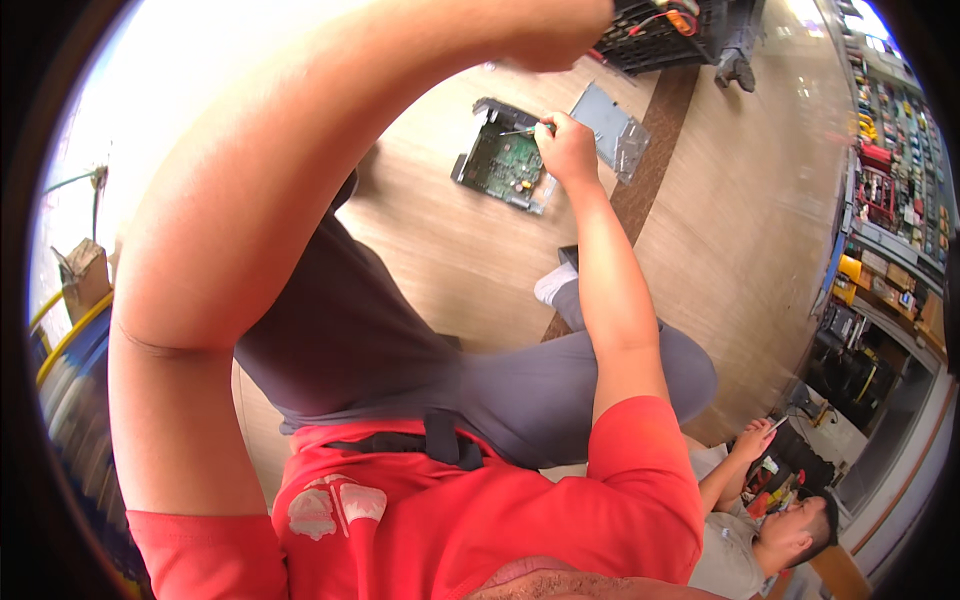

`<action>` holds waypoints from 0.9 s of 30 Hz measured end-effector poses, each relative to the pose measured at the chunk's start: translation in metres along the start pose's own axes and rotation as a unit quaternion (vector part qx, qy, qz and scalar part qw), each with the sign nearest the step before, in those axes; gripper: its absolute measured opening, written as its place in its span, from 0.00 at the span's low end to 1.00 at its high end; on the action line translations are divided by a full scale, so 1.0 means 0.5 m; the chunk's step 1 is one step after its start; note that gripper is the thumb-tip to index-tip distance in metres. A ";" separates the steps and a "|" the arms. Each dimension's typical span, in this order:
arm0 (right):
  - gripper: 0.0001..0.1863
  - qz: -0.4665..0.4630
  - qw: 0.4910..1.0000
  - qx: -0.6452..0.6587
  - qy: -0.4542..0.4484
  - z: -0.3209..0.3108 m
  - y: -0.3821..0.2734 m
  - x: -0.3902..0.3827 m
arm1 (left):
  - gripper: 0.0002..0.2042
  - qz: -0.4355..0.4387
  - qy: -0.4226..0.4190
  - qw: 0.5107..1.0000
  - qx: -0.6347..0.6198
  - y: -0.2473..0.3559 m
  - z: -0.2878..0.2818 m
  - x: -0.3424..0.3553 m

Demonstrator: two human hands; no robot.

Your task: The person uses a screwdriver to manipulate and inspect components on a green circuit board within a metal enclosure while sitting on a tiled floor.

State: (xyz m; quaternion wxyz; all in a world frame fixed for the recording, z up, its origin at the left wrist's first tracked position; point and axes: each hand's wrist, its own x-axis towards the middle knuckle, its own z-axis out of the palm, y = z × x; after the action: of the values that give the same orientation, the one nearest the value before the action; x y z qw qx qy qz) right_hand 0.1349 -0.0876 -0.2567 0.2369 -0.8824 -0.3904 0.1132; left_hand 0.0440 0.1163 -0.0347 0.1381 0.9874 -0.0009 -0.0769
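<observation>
1. Your left arm [210,220] looms nearest; its hand [570,35] is by the top edge, fingers hidden, so I can't tell if it's open or closed.
2. Your right hand [567,150] grips a slim tool [531,130] over the green circuit board [507,163].
3. That board sits inside an open casing [459,168] on the floor [430,240].

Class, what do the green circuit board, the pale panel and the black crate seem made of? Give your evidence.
Circuit board: probably resin laminate, with a green coating and small mounted parts.
Panel: perhaps sheet metal, smooth and blue-grey, since it looks thin and flat; plastic is possible.
Crate: likely moulded plastic, dull black, judging by its lattice wall.
</observation>
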 end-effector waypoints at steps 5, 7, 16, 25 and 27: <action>0.10 -0.015 0.993 0.114 0.026 -0.191 -0.159 0.010 | 0.08 0.044 0.062 0.996 -0.045 -0.046 0.039 -0.023; 0.09 -0.030 0.988 0.137 0.059 -0.266 -0.211 -0.005 | 0.10 0.038 0.038 0.996 -0.070 -0.048 0.037 -0.022; 0.06 -0.148 0.964 0.152 0.161 -0.412 -0.294 -0.063 | 0.16 -0.032 -0.084 0.942 -0.324 -0.038 0.047 0.000; 0.05 -0.157 0.954 0.185 0.176 -0.433 -0.287 -0.082 | 0.06 -0.056 -0.071 0.903 -0.421 0.002 0.013 -0.015; 0.08 -0.155 0.952 0.185 0.188 -0.432 -0.284 -0.084 | 0.07 -0.048 -0.045 0.907 -0.415 0.002 0.016 -0.016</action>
State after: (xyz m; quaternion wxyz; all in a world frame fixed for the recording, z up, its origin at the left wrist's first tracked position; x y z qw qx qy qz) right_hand 0.0997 -0.1071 0.0021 0.4797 -0.7570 -0.4431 -0.0224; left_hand 0.0352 0.1134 -0.0407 0.5317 0.8351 0.0720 -0.1214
